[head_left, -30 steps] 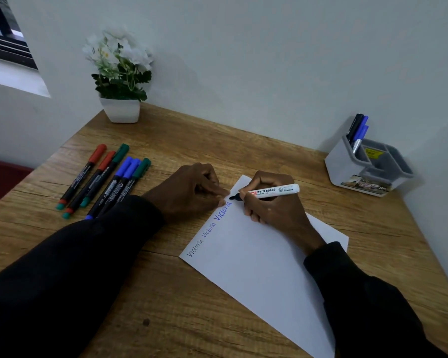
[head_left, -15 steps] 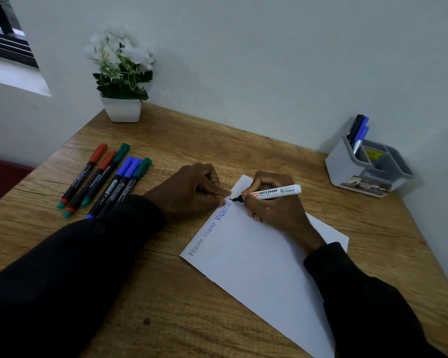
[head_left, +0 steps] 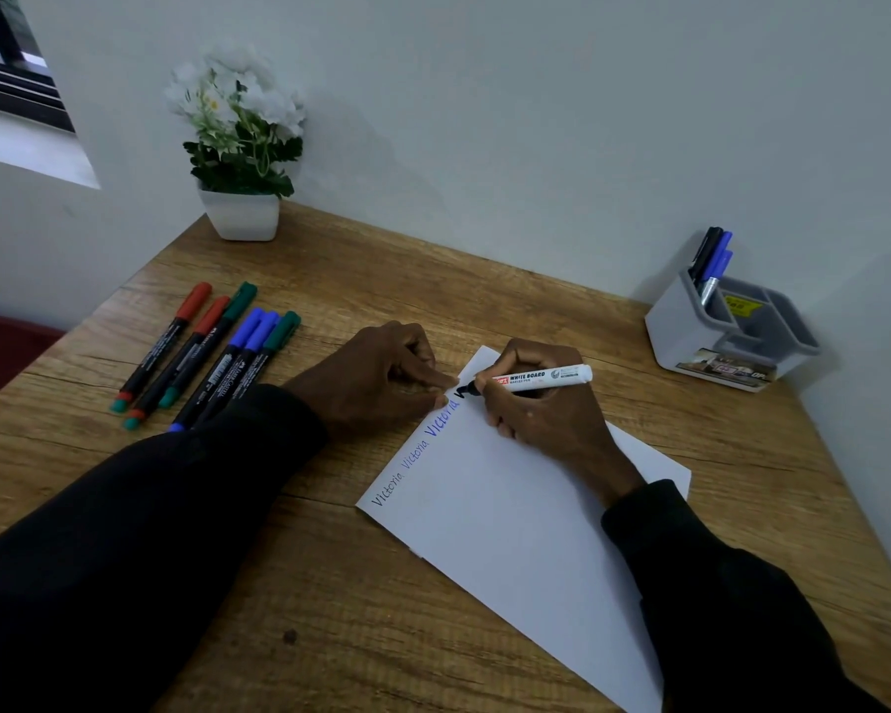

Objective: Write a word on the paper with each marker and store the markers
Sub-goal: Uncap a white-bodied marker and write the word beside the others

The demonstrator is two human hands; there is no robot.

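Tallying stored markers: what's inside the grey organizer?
Three markers, one black and two blue, stand in the left compartment of the grey organizer. Its wall hides their lower ends.

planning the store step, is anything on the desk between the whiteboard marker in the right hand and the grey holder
Nothing visible does. Only bare wooden desk lies between the white whiteboard marker in the right hand and the grey plastic compartment organiser. Three pens stand in its back-left compartment.

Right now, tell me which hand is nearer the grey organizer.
Right. The right hand, gripping the marker on the paper, is left of the grey organizer; the left hand rests farther left.
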